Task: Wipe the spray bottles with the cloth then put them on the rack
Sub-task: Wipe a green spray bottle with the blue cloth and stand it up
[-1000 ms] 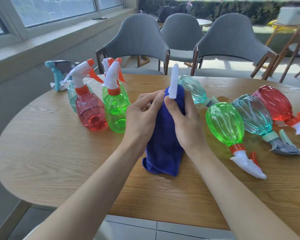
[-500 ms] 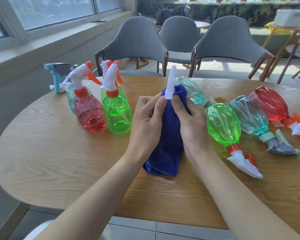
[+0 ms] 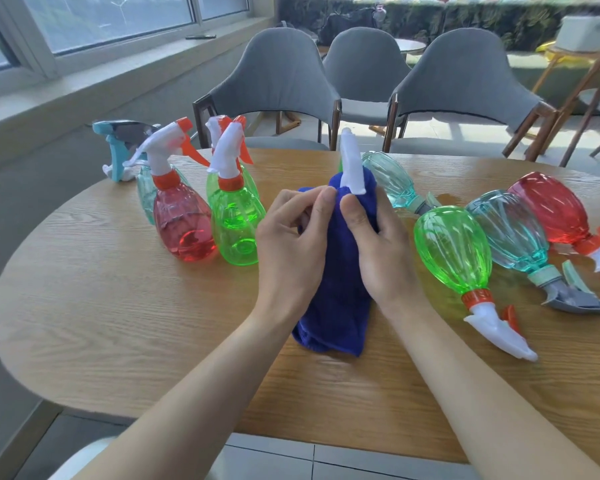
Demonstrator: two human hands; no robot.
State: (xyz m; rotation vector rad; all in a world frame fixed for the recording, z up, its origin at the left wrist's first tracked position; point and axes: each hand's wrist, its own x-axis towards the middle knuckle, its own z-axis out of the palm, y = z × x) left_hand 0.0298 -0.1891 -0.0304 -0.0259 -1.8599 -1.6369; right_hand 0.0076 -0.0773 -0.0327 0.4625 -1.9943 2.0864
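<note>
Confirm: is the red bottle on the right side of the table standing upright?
No, that red bottle lies on its side on the table, trigger head pointing right.

I count nine spray bottles. Four stand upright: one upright red bottle [image 3: 184, 230], a front green bottle [image 3: 238, 226], a rear green bottle [image 3: 252, 187] and an upright teal bottle [image 3: 145, 195]. Four lie flat: one lying red bottle [image 3: 551, 209], one lying green bottle [image 3: 452, 251], a near teal bottle [image 3: 510, 230] and a far teal bottle [image 3: 394, 181]. One wrapped bottle [image 3: 351, 161] sits inside the one blue cloth [image 3: 336, 289]. I count one table [image 3: 118, 323] and three grey chairs [image 3: 274, 74].
</note>
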